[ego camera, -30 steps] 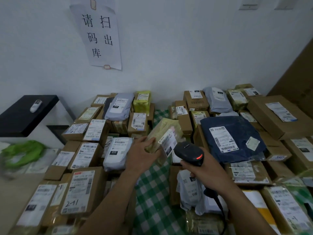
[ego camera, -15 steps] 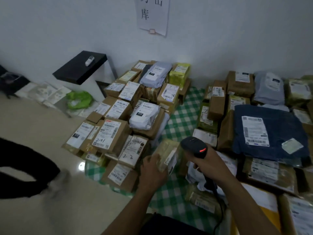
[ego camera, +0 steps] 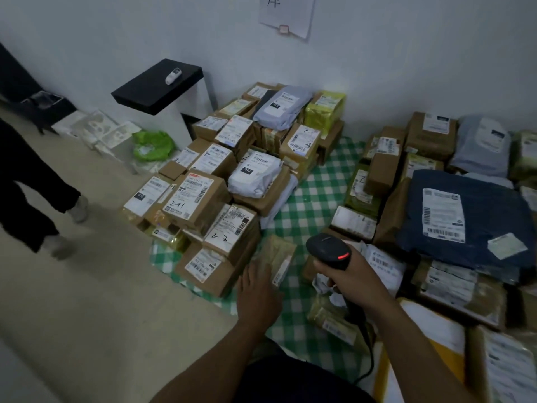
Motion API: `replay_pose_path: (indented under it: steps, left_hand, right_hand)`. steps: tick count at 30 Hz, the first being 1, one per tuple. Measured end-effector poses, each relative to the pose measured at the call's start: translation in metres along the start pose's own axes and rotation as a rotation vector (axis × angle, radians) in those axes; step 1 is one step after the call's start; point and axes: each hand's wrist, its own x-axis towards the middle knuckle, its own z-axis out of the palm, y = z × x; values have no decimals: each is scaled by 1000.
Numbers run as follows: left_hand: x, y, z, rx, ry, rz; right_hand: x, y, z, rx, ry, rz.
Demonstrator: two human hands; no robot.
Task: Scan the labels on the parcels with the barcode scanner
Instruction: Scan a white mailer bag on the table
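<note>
My left hand [ego camera: 257, 292] holds a yellowish plastic-wrapped parcel [ego camera: 277, 254] low over the green checked cloth [ego camera: 313, 199]. The parcel stands on edge beside the left stack of boxes, its white label facing right. My right hand [ego camera: 359, 276] grips a black barcode scanner [ego camera: 327, 250] with a red light on its head, close to the right of the parcel. The scanner's cable runs down along my forearm. Labelled parcels lie in two groups: a box marked 2-41 [ego camera: 197, 199] tops the left stack, and a navy bag [ego camera: 465, 216] lies on the right.
A person's dark-trousered legs [ego camera: 26, 184] stand on the bare floor at the left. A black-topped white stand [ego camera: 158, 85] and a green bag [ego camera: 152, 145] sit behind the left stack. A paper sign [ego camera: 286, 13] hangs on the wall.
The view has swung left and down. My left hand has lowered the yellowish parcel from in front of the scanner toward the cloth. A person's legs have come into view at the left.
</note>
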Motion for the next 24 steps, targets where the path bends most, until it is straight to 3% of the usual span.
replay_pose_path:
  steps: [5, 15, 20, 24]
  left_hand:
    - [7, -8, 6, 74, -52, 129]
    - [-13, -28, -4, -40, -93, 18]
    - [-18, -23, -27, -222, -177, 59]
    - [-46, -27, -47, -576, -93, 58]
  right_hand:
    - [-6, 8, -4, 24, 34, -11]
    - [-9, 11, 8, 40, 1, -14]
    - [-3, 5, 15, 31, -48, -39]
    - [-2, -7, 18, 58, -64, -90]
